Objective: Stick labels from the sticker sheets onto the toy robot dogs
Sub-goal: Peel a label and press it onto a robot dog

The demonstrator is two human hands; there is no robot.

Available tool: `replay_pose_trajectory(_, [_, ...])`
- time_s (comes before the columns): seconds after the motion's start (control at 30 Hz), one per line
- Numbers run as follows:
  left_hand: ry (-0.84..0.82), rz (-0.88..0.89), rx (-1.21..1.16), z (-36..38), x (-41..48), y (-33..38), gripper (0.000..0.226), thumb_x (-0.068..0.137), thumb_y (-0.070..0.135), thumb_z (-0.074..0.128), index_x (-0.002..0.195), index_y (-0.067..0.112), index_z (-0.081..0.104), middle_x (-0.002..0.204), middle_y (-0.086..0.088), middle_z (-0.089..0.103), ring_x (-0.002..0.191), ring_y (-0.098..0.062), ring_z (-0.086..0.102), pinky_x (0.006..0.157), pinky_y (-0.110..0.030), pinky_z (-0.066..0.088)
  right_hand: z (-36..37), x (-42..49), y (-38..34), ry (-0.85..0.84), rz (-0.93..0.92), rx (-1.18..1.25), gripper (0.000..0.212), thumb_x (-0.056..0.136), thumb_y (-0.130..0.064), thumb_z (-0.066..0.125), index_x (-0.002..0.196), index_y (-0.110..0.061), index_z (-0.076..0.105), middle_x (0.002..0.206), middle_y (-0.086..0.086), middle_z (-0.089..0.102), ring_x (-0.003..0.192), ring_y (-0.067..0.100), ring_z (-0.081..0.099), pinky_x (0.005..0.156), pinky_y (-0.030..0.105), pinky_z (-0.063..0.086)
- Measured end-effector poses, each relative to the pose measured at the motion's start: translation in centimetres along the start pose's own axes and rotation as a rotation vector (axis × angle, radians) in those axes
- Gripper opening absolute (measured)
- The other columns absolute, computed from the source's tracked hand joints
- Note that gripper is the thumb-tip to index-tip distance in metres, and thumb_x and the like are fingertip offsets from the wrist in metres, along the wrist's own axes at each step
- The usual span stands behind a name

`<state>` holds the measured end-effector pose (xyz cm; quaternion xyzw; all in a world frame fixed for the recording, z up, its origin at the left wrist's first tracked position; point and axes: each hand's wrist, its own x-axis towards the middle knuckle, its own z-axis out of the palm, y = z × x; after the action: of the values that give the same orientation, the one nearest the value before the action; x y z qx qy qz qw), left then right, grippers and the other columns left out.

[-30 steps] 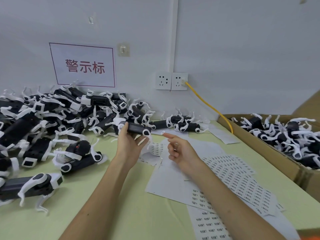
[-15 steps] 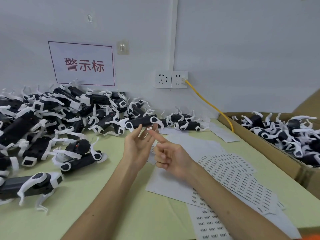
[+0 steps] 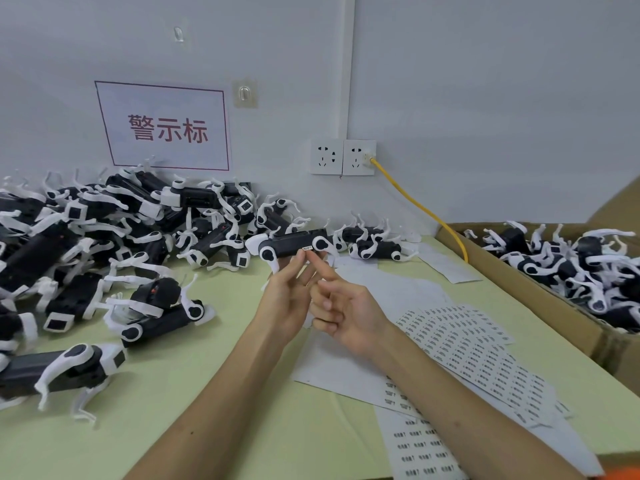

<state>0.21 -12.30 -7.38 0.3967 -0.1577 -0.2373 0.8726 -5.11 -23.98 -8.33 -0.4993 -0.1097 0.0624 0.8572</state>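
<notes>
My left hand (image 3: 289, 299) holds a black and white toy robot dog (image 3: 294, 244) up by its fingertips, lengthwise above the table. My right hand (image 3: 341, 308) points its index finger at the dog's side, its other fingers curled in. A small white label (image 3: 307, 248) sits on the dog's black body at that fingertip. Sticker sheets (image 3: 474, 351) with rows of small labels lie on the green table under my right forearm.
A big heap of toy robot dogs (image 3: 104, 237) covers the left and back of the table (image 3: 173, 410). At the right stands a cardboard box (image 3: 540, 299) filled with more dogs. A yellow cable (image 3: 419, 209) runs from the wall socket behind the box.
My left hand turned the dog lengthwise and raised it on its fingertips. My right index finger carried the label from the air onto the dog's side.
</notes>
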Motion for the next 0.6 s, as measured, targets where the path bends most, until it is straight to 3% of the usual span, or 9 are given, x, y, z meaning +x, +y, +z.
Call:
replay_pose_trajectory(0.13, [0.010,0.005,0.011,-0.35,0.27,-0.01,0.040,0.089,0.039,0.064,0.117,0.010,0.060,0.115,-0.005,0.071,0.108,-0.020,0.065,0.093,-0.033,0.051,0.13,-0.07,0.00,-0.022,-0.001,0.001,0.056,0.089,-0.019,0.053,0.141,-0.039,0.059,0.065,-0.001,0.032,0.055,0.013,0.014,0.048,0.024,0.021])
replay_pose_trajectory(0.3, [0.011,0.016,0.037,-0.51,0.30,-0.07,0.041,0.090,0.042,0.064,0.115,0.010,0.059,0.122,-0.007,0.068,0.109,-0.022,0.063,0.092,-0.034,0.052,0.37,-0.25,-0.10,-0.019,0.000,0.002,0.057,0.088,-0.018,0.053,0.141,-0.037,0.060,0.064,-0.001,0.032,0.056,0.014,0.013,0.050,0.026,0.017])
replay_pose_trajectory(0.47, [-0.003,0.017,0.043,-0.49,0.23,-0.20,0.028,0.089,0.043,0.065,0.076,0.022,0.078,0.111,-0.005,0.074,0.092,-0.018,0.070,0.087,-0.034,0.053,0.45,-0.29,-0.22,0.002,0.005,0.021,0.060,0.086,-0.018,0.053,0.145,-0.033,0.056,0.063,-0.001,0.032,0.056,0.014,0.013,0.048,0.025,0.019])
replay_pose_trajectory(0.6, [-0.004,0.026,0.043,-0.37,0.10,-0.12,0.030,0.090,0.042,0.064,0.069,0.025,0.078,0.105,-0.003,0.077,0.088,-0.016,0.072,0.084,-0.032,0.054,0.42,-0.28,-0.21,0.006,0.012,0.032,0.059,0.087,-0.019,0.052,0.144,-0.033,0.057,0.063,-0.001,0.033,0.057,0.015,0.013,0.049,0.025,0.020])
